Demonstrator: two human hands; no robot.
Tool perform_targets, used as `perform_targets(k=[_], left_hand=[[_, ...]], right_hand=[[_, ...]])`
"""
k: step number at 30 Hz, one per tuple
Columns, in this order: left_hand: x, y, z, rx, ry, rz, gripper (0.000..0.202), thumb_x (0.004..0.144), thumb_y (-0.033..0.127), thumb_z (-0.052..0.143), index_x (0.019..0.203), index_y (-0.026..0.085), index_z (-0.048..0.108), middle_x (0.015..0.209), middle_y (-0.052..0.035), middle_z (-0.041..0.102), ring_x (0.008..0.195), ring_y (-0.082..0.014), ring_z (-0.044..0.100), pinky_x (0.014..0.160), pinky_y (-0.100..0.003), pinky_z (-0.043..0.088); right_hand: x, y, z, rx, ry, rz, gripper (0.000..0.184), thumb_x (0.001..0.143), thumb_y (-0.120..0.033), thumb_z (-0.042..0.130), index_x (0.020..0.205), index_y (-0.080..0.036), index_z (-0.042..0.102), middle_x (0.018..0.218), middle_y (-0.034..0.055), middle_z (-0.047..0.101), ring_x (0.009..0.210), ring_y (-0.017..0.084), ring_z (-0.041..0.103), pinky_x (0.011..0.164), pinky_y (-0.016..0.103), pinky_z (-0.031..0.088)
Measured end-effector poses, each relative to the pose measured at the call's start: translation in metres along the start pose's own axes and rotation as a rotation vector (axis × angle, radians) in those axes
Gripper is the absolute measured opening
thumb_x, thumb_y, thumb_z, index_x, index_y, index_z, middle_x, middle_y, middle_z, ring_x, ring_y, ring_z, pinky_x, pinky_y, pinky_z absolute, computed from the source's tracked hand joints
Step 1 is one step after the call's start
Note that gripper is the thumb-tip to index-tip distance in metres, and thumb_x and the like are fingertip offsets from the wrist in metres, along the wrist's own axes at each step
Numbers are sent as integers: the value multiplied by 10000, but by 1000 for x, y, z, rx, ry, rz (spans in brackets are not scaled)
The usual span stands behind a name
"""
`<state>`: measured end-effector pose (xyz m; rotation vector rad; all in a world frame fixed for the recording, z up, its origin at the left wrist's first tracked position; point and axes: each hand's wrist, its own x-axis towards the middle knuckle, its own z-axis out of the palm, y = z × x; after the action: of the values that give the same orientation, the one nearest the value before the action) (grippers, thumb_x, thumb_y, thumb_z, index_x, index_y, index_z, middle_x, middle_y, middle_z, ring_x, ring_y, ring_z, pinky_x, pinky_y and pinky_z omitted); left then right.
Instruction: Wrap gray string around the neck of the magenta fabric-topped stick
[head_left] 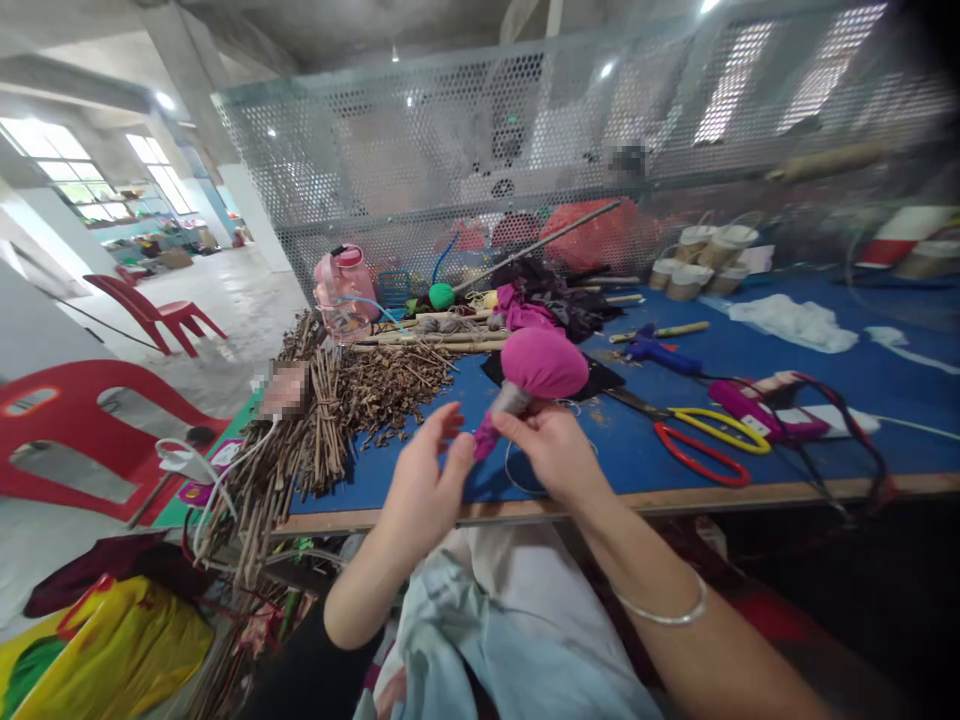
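Observation:
My right hand point(559, 455) is closed round the grey wrapped neck point(513, 398) of a magenta cloth-covered ball point(545, 362), its thumb lying along the neck. From the neck a gathered purple cloth tail point(486, 437) points down toward my left hand point(427, 468). My left hand is open with fingers and thumb apart, the thumb tip beside the tail; I cannot tell whether they touch. A thin pale thread point(517, 478) loops below my right hand. Behind the ball lies a piece of black cloth point(600, 377), with scissors point(682, 425) to its right, one handle yellow and one red.
Bundled dry twigs point(326, 410) and brown plant bits point(401, 385) cover the blue table's left side. Behind are a pink jug point(345, 290), green yarn point(441, 296) and a perforated metal screen point(420, 150). A blue glue gun point(664, 352) and purple tool point(765, 410) lie right.

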<state>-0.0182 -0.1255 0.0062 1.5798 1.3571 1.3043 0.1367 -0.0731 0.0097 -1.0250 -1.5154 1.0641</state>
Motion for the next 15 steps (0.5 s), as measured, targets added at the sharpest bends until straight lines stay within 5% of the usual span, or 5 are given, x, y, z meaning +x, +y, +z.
perform_targets(k=[3,8,15], left_hand=[[-7,2,16,68,-52,30,419,843,304,488,1234,157,474,1192,-124,573,1045,-216,542,897,-331,393],[-9,0,13,135,-29,28,312,842,294,480,1117,166,554,1013,-90,642,877,-195,570,779,-292,410],[-8,-7,5,76,-4,-39,224,829,346,494,908,155,583,727,-32,612,658,-142,522,618,-239,381]], right_hand=[[-12,1,17,7,25,20,281,733,-399,618,801,-126,610,730,63,636,638,165,551,584,268,429],[-18,6,11,119,-177,4,277,761,-399,597,857,-140,627,802,61,644,716,167,568,654,267,444],[-38,-6,0,87,-89,72,247,725,-382,626,650,-148,605,523,-22,474,457,75,349,421,211,281]])
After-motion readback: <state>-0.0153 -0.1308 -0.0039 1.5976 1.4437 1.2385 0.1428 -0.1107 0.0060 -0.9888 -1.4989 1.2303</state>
